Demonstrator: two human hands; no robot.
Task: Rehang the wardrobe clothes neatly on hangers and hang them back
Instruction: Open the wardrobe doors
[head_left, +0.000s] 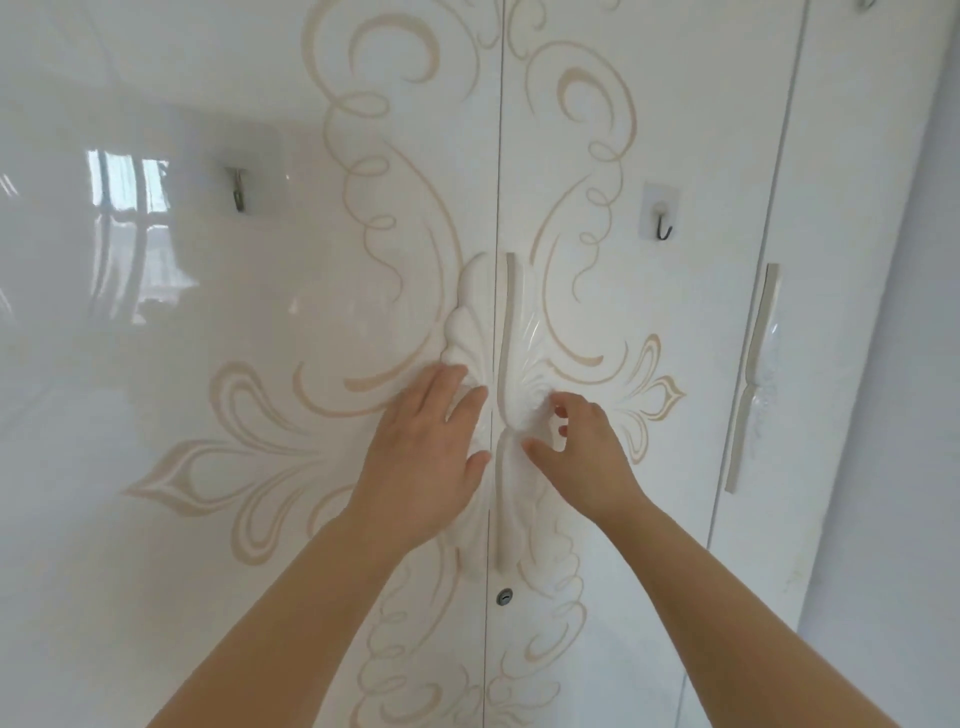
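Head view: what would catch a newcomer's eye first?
The left hand lies flat on the carved ornament at the closed wardrobe doors' centre seam, while the right hand curls beside the long handle. Beige scrollwork spreads across both glossy doors, each with a small hook.

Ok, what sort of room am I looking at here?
Likely a bedroom, close up to a glossy white wardrobe, shut, with beige scrollwork, a long handle at the seam, a stick-on hook.
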